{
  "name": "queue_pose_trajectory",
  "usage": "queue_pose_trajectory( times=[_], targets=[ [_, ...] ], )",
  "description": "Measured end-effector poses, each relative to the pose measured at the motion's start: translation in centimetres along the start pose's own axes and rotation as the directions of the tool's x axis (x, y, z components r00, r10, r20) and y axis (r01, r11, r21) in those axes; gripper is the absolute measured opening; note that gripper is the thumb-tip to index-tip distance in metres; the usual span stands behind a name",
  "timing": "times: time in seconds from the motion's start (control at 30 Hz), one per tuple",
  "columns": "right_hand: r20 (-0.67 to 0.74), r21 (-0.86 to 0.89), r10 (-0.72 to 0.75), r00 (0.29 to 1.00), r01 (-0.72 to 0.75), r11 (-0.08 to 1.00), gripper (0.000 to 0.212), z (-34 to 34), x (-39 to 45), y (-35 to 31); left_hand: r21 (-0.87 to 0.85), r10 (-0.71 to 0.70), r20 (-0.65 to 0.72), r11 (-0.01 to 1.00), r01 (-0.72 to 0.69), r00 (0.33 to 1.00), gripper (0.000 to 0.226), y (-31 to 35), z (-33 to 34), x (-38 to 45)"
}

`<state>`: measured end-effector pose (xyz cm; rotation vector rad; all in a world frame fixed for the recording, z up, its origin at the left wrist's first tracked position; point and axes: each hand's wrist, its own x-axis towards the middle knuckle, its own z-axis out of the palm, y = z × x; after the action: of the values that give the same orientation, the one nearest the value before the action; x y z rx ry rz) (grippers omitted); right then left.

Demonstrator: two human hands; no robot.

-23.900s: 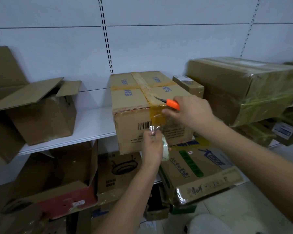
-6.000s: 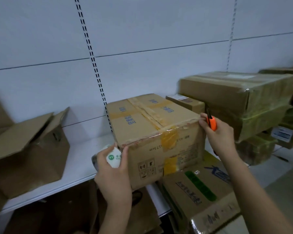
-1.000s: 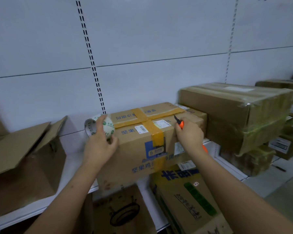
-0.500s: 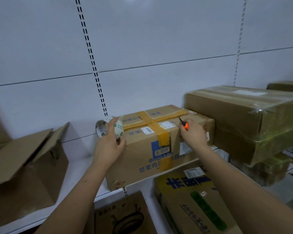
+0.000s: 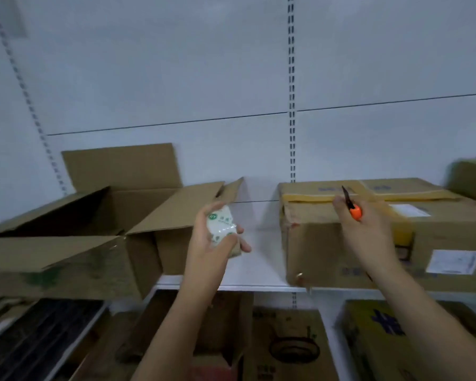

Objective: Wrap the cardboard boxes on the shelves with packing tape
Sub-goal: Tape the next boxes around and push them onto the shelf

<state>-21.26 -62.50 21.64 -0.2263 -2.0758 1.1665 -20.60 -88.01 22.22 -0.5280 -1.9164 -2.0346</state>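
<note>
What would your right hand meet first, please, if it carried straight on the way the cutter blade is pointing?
Probably the taped box: the right hand with the cutter already sits at its top front edge, though depth is unclear.

left hand (image 5: pixel 213 244) gripping tape roll (image 5: pixel 222 229), right hand (image 5: pixel 364 229) holding cutter (image 5: pixel 353 209)

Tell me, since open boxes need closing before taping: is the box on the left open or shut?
Open: the left box's top flaps are spread apart, showing its dark inside.
</note>
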Motion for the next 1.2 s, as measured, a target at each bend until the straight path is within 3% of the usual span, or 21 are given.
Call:
queue_pose_trajectory(
  times=[0.2,0.33,0.43,0.53,0.63,0.73,0.8,0.87,0.97,1.1,1.2],
  targets=[
    [0.206,0.257,-0.05,0.977,-0.005,0.966,0.028,12.2,-5.1,-5.6,0.17,0.01,-0.314,0.984,0.046,0.949,0.049,-1.0,-10.5,-5.3],
    [0.363,0.233,0.047,0.931,-0.14,0.962,0.056,19.0,-6.6,-7.5,0.174,0.001,-0.475,0.98,0.093,0.88,0.051,-2.2,-16.4,-5.5],
    [0.406,0.27,0.067,0.912,-0.19,0.944,0.052,22.4,-6.8,-10.1,0.279,0.001,-0.369,0.954,0.109,0.93,0.055,-3.3,-19.9,-4.8],
    [0.347,0.382,-0.069,0.935,-0.073,0.921,0.035,24.7,-6.8,-13.7,0.434,0.048,-0.075,0.901,-0.011,0.996,0.064,-3.9,-21.5,-3.5],
    [0.35,0.428,-0.165,0.922,-0.001,0.904,0.027,26.4,-6.0,-16.2,0.495,0.031,0.148,0.863,-0.101,0.989,0.057,-4.0,-22.0,-0.7],
    [0.424,0.335,-0.216,0.88,0.069,0.94,0.035,28.0,-4.3,-15.8,0.418,0.026,0.219,0.901,-0.118,0.975,0.053,-4.5,-22.1,2.5],
    [0.47,0.219,-0.195,0.861,0.101,0.971,0.029,28.9,-2.9,-14.5,0.387,0.018,0.218,0.916,-0.103,0.976,0.058,-5.0,-21.9,4.0],
    [0.496,-0.081,-0.121,0.86,0.184,0.98,0.035,29.2,-1.8,-12.6,0.357,0.014,0.191,0.93,-0.083,0.982,0.061,-5.3,-21.5,4.9],
    [0.499,-0.517,0.02,0.866,0.279,0.809,0.061,29.2,-1.3,-10.1,0.331,0.022,0.142,0.941,-0.068,0.99,0.061,-5.4,-21.3,5.4],
    [0.469,-0.654,0.028,0.883,0.326,0.682,0.046,26.8,-1.5,-9.8,0.265,0.052,0.082,0.962,-0.072,0.995,0.058,-5.5,-21.0,5.9],
    [0.483,-0.722,0.005,0.875,0.395,0.568,0.047,22.6,-2.8,-10.9,0.173,0.026,0.024,0.984,-0.03,0.999,0.066,-5.2,-20.4,6.0]
  ],
)
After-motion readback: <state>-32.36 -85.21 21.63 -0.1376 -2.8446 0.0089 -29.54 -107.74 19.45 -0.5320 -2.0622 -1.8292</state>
